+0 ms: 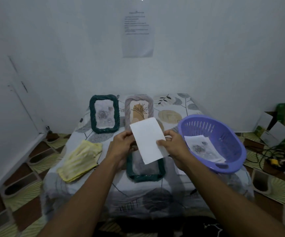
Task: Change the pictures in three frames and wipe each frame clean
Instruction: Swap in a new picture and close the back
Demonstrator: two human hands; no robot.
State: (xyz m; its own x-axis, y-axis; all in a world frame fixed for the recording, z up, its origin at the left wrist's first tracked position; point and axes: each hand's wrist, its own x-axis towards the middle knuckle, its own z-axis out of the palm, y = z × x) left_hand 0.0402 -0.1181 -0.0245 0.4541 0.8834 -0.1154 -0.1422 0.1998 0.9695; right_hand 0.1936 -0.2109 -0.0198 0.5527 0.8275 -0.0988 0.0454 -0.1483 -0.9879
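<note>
Both hands hold a white picture sheet (147, 140), blank side toward me, above a dark green braided frame (145, 176) lying flat on the low table. My left hand (123, 144) pinches the sheet's left edge; my right hand (171, 144) grips its right edge with the thumb on the paper. A second dark green frame (91, 115) with a grey floral picture stands at the back left. Beside it a grey frame (127, 108) with an orange plant picture stands partly behind the sheet. A yellow cloth (80, 159) lies at the left.
A purple slotted basket (230, 134) with several printed pictures sits at the table's right. The table wears a leaf-patterned cover (172, 106). Cardboard boxes (281, 124) and cables (266, 156) lie on the floor at right. A paper notice (138, 35) hangs on the wall.
</note>
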